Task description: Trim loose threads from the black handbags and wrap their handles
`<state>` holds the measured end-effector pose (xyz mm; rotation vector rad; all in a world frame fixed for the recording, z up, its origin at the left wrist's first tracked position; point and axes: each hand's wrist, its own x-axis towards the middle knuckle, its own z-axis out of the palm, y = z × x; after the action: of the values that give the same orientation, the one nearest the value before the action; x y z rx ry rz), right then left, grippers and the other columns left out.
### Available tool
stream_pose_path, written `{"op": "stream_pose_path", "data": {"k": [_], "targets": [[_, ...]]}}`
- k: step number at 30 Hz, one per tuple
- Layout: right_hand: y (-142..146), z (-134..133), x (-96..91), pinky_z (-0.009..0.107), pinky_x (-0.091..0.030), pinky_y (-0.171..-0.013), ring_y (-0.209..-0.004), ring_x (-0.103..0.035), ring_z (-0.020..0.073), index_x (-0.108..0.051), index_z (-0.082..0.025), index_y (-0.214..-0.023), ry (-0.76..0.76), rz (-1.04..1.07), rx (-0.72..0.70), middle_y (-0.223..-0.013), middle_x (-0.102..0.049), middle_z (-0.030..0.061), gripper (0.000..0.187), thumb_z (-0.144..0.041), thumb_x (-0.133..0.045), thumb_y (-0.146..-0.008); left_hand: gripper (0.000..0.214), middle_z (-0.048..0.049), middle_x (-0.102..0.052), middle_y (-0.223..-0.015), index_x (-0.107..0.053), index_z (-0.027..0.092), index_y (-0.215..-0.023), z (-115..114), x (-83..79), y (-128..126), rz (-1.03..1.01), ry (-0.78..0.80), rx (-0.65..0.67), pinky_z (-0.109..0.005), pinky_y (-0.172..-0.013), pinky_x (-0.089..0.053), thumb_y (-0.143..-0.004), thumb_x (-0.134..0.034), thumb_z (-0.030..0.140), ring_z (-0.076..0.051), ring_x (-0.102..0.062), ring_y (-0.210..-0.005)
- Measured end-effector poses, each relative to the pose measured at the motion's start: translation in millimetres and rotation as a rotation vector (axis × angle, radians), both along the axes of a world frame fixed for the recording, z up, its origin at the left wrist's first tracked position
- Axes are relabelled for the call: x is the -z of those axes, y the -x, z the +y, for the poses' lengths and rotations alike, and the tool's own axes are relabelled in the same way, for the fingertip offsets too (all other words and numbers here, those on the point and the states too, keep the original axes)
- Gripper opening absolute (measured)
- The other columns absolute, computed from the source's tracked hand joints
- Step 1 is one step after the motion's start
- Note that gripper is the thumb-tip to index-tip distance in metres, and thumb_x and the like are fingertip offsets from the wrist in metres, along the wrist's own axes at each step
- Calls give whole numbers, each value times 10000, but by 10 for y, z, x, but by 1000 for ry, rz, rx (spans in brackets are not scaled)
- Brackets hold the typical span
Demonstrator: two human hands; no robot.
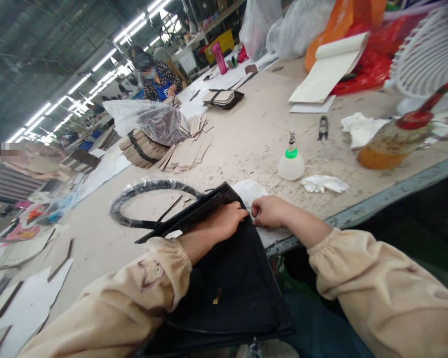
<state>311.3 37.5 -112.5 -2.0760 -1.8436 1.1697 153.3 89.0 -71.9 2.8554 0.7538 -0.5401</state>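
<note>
A black handbag (239,278) leans against the table's edge, its mouth facing the tabletop. Its looped handle (116,206), wrapped in clear plastic, lies on the table. A small gold zip pull (217,297) shows on the bag's lower part. My left hand (222,223) reaches across the bag's mouth, fingers closed on the side edge near its right corner. Just right of that corner is my right hand (271,211), fingers curled in a pinch close to my left fingertips. Whatever those right fingers hold is too small to make out.
Behind my right hand stand a white bottle with a green collar (291,164), thread snips (323,128), crumpled tissue (324,183) and an amber glue bottle (390,144). Stacked board pieces (145,149) lie ahead. A white fan (425,59) stands right. A co-worker (159,79) sits farther off.
</note>
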Motion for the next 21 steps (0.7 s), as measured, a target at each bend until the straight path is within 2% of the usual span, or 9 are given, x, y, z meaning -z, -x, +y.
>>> {"op": "stream_pose_path", "data": {"k": [4, 7, 11, 14, 17, 21], "targets": [[-5, 9, -17, 201, -352, -450, -559, -600, 131, -621, -239, -718, 10, 5, -10, -579, -638, -41, 131, -265, -639, -591, 286, -17, -577, -1052, -579, 312, -1101, -17, -23, -67, 67, -34, 69, -278, -726, -414, -862, -422, 304, -180, -563, -869], [-3, 10, -24, 208, -355, -459, -559, -601, 137, -619, -230, -696, 3, 9, -10, -561, -639, -35, 106, -252, -637, -594, 285, 3, -540, -1149, -564, 311, -1091, 17, -50, -120, 58, -50, 128, -278, -777, -418, -810, -516, 311, -187, -549, -942], [-19, -9, -17, 205, -364, -481, -574, -607, 136, -629, -224, -719, -21, 34, -4, -566, -644, -26, 104, -269, -630, -625, 268, -12, -577, -1052, -585, 243, -995, 101, -82, -182, 100, -77, 179, -270, -756, -436, -736, -611, 306, -194, -554, -924], [-69, -34, -13, 199, -368, -496, -558, -599, 124, -639, -228, -791, -59, 52, 11, -563, -644, -34, 141, -274, -614, -660, 251, -23, -591, -998, -594, 217, -954, 168, -72, -181, 116, -84, 131, -257, -727, -446, -726, -625, 316, -185, -568, -891], [-122, -59, -24, 208, -371, -532, -594, -601, 131, -649, -219, -796, -138, 36, 38, -575, -647, -18, 123, -263, -594, -696, 283, -31, -604, -1008, -604, 209, -986, 238, -21, -114, 90, -78, 25, -253, -753, -452, -724, -634, 312, -183, -572, -907], [-100, -86, -34, 230, -376, -629, -739, -601, 153, -674, -220, -806, -282, 29, 33, -756, -686, 17, 138, -290, -583, -729, 257, -38, -624, -1033, -646, 203, -995, 330, 55, -6, 58, -58, -97, -247, -830, -445, -749, -608, 267, -177, -568, -952]]}}
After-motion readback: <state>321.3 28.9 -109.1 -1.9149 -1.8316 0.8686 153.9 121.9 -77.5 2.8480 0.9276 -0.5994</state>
